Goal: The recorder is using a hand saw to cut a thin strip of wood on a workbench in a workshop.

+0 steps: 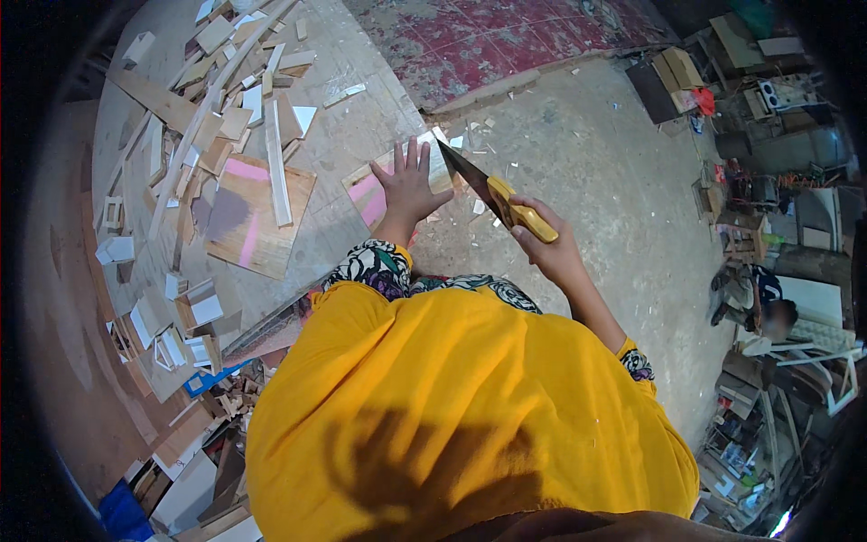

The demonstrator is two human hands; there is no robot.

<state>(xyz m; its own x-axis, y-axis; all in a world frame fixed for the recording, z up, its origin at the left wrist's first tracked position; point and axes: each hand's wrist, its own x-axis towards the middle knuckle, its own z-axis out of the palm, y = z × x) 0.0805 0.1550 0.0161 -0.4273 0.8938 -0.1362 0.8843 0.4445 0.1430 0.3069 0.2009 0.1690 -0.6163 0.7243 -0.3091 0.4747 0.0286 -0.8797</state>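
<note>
My left hand (408,190) lies with fingers spread on a pale wooden board with a pink band (365,188) at the work surface's edge. My right hand (551,240) grips the yellow handle of a handsaw (517,206). The saw's dark blade (461,165) slants up-left across the board's right end, just right of my left hand's fingers. A square board with pink and grey patches (271,244) lies farther left among pale offcuts and strips (275,135).
The wooden work surface (361,54) fills the left, with small white-and-wood boxes (203,304). A concrete floor (614,163) spreads to the right below a raised red tiled area (497,36). A crouching person (754,298) is at the far right among stacked boards, boxes and clutter.
</note>
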